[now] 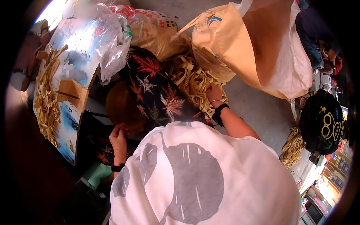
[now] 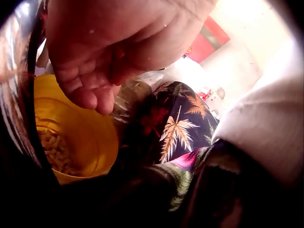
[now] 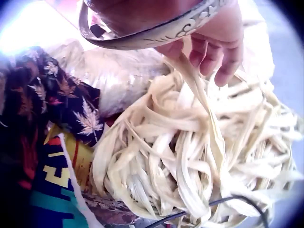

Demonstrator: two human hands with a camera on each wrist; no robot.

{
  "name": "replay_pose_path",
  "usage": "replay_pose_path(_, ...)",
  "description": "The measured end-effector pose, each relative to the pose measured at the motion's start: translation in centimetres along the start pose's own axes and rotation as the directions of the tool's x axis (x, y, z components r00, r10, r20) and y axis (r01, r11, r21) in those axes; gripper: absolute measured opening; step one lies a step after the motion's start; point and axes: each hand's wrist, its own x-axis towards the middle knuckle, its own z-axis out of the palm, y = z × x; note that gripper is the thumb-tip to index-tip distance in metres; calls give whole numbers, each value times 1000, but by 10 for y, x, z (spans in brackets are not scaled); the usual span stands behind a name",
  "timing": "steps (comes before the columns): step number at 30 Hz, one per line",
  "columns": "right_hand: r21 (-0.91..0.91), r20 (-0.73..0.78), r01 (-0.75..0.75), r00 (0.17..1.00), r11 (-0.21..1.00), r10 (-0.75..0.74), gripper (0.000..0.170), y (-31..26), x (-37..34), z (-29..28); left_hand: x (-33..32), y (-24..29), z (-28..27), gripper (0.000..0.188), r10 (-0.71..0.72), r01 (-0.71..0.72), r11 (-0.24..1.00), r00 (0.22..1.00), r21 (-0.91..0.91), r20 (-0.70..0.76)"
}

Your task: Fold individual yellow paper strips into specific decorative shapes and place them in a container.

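My right hand (image 1: 215,94) is over a heap of pale, flat dried strips (image 1: 187,77). In the right wrist view, the right hand (image 3: 213,42) pinches one long strip (image 3: 205,102) that trails down onto the heap (image 3: 161,137). A bangle circles that wrist. My left hand (image 1: 119,140) hangs beside my leg with its fingers loosely curled. In the left wrist view the left hand (image 2: 109,57) holds nothing and hangs above a yellow bucket (image 2: 107,142) with small pale pieces in its bottom.
On the left a worn blue-white board (image 1: 77,56) bears more strips (image 1: 47,108) and a slotted wooden block (image 1: 71,93). Plastic bags (image 1: 153,33) and a large open sack (image 1: 228,41) stand ahead. Another strip bundle (image 1: 293,148) lies at right, by a black bag (image 1: 322,123).
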Motion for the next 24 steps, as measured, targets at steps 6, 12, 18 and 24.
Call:
replay_pose_path(6,384,-301,428,896,818,-327,17,-88,-12,-117,12,12,-12,17,135,-135,991,991,-19,15)
replay_pose_path(12,920,-214,345,838,184,-502,15,-216,-86,-243,10,89,0,22,321,-314,947,940,-67,120)
replay_pose_path(18,911,-314,379,385,-161,-868,15,-322,-128,-292,-12,203,54,69,528,-457,849,733,-265,428)
replay_pose_path(24,984,-179,33,251,-176,-951,15,-378,-159,-280,-21,219,91,26,574,-266,807,564,-527,594)
